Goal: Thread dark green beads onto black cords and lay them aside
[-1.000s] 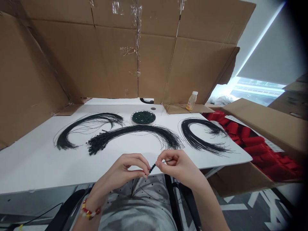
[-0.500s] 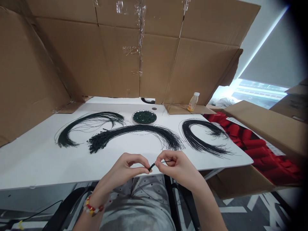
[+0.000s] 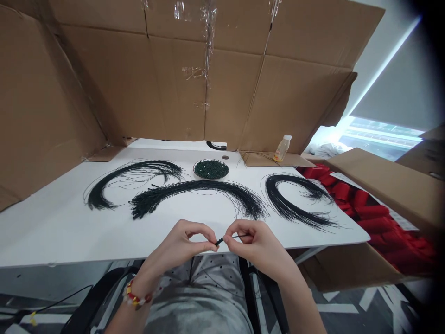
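Note:
Between my two hands, just over the table's front edge, is a short dark beaded cord (image 3: 219, 241). My left hand (image 3: 189, 239) pinches its beaded end between thumb and forefinger. Close beside it, my right hand (image 3: 248, 239) pinches the cord where the beads stop, and thin black cord runs back under its fingers. Beyond the hands lies a curved bundle of black cords (image 3: 205, 185) with clustered dark beads (image 3: 144, 202) at its left end. A round dish of small dark green beads (image 3: 211, 169) stands behind that bundle.
Loose curved black cord bundles lie at left (image 3: 100, 188) and right (image 3: 278, 195) on the white table (image 3: 62, 232). Cardboard walls (image 3: 167, 88) enclose the back and left. A small bottle (image 3: 282, 148) stands at back right. Beside the table is a carton of red rolls (image 3: 373, 212).
The view has shifted slightly, so the table things sit a little further right. Both hands keep their pinch on the beaded cord, almost unmoved.

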The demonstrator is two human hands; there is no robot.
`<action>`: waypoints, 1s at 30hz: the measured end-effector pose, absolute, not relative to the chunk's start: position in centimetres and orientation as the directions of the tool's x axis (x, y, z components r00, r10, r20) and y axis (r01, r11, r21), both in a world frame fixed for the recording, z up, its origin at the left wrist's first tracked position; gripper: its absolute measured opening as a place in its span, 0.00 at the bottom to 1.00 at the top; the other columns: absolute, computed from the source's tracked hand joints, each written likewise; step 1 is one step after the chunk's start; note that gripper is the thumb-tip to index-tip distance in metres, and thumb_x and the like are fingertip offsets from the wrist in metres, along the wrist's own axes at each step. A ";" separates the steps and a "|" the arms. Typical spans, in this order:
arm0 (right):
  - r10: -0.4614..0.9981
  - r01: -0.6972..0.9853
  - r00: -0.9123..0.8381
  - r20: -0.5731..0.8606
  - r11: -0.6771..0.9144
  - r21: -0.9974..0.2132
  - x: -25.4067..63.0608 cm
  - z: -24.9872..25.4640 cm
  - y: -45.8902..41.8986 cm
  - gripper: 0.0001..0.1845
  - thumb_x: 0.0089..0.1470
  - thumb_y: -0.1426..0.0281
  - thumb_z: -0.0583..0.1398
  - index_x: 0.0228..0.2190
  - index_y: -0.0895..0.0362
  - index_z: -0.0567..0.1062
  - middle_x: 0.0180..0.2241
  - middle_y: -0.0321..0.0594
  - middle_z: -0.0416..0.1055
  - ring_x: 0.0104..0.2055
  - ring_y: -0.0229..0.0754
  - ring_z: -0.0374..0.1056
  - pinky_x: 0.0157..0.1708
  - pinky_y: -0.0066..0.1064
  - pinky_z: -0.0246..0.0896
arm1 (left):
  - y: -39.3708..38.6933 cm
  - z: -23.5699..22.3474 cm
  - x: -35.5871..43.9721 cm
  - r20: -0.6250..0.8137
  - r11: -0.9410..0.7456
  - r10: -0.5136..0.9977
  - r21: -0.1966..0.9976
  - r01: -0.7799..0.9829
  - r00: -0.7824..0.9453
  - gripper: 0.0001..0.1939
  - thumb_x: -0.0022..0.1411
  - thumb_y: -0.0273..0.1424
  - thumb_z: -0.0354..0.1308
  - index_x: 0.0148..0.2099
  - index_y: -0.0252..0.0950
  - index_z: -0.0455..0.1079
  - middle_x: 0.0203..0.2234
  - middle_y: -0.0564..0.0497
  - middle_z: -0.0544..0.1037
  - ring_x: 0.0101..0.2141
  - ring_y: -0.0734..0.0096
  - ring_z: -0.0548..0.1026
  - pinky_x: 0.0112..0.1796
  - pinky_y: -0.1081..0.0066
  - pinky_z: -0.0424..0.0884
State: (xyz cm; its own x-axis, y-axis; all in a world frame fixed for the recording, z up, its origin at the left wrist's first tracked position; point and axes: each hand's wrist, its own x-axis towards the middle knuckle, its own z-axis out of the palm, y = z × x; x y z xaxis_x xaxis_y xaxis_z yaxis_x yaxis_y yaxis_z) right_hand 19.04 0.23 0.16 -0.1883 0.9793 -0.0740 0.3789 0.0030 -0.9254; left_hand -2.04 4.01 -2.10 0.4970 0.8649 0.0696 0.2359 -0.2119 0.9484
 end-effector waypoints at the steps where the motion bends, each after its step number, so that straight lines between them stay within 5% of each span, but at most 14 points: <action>1: 0.979 0.398 -0.192 -0.064 0.018 -0.917 18.9 0.0 0.2 0.08 0.53 0.66 0.63 0.26 0.57 0.76 0.19 0.25 0.42 0.23 0.33 0.38 0.24 0.32 0.31 | 4.0 -2.1 -2.1 0.075 -0.229 0.865 0.939 0.258 0.496 0.03 0.54 0.25 0.68 0.30 0.38 0.81 0.27 0.54 0.85 0.33 0.68 0.80 0.39 0.73 0.70; 9: 0.920 0.533 -0.374 -0.116 0.110 -0.839 20.4 -0.6 0.1 0.14 0.66 0.59 0.57 0.37 0.55 0.77 0.22 0.29 0.57 0.25 0.36 0.50 0.24 0.29 0.45 | 5.6 -1.8 -9.3 0.240 -0.398 0.909 0.743 0.537 0.342 0.06 0.60 0.35 0.64 0.33 0.41 0.80 0.33 0.51 0.87 0.36 0.62 0.82 0.40 0.71 0.73; 13: 0.965 0.526 -0.263 -0.013 0.132 -0.840 25.5 -0.7 0.7 0.20 0.63 0.51 0.59 0.40 0.55 0.79 0.29 0.38 0.69 0.29 0.40 0.59 0.27 0.30 0.54 | 7.2 -0.3 -17.5 0.361 -0.273 0.931 0.599 0.753 0.051 0.11 0.57 0.43 0.63 0.33 0.43 0.79 0.34 0.51 0.87 0.37 0.55 0.82 0.41 0.67 0.74; 17: 0.996 0.681 -0.080 0.037 0.082 -0.728 29.0 -1.6 5.3 0.27 0.62 0.46 0.57 0.36 0.56 0.81 0.24 0.37 0.68 0.24 0.39 0.58 0.22 0.30 0.53 | 10.8 0.6 -21.4 0.358 -0.136 0.932 0.505 0.852 -0.063 0.10 0.56 0.40 0.59 0.30 0.42 0.77 0.32 0.50 0.86 0.35 0.55 0.80 0.38 0.66 0.72; 23: 0.983 0.858 0.090 0.160 0.005 -0.514 26.6 -4.2 14.8 0.16 0.65 0.59 0.61 0.35 0.59 0.78 0.30 0.38 0.73 0.29 0.39 0.67 0.32 0.32 0.65 | 17.2 -0.9 -19.5 0.296 -0.245 0.948 0.455 0.856 0.114 0.09 0.55 0.35 0.58 0.26 0.40 0.77 0.25 0.48 0.84 0.32 0.55 0.81 0.35 0.66 0.72; 27: 0.946 0.930 0.107 0.306 0.014 -0.368 23.8 -5.3 16.2 0.13 0.64 0.65 0.62 0.46 0.60 0.76 0.48 0.51 0.73 0.50 0.53 0.70 0.48 0.48 0.67 | 17.5 -0.9 -22.6 0.324 -0.246 0.940 0.421 0.873 0.108 0.13 0.58 0.40 0.58 0.36 0.39 0.81 0.43 0.42 0.86 0.47 0.48 0.80 0.49 0.61 0.72; 30: 0.921 0.937 -0.018 0.389 0.151 -0.314 20.5 -5.2 15.0 0.16 0.66 0.68 0.56 0.50 0.63 0.75 0.52 0.63 0.69 0.55 0.63 0.64 0.52 0.56 0.62 | 15.5 -0.8 -27.5 0.356 -0.136 0.934 0.407 0.903 -0.020 0.19 0.60 0.41 0.55 0.44 0.35 0.80 0.51 0.36 0.82 0.52 0.42 0.77 0.55 0.54 0.68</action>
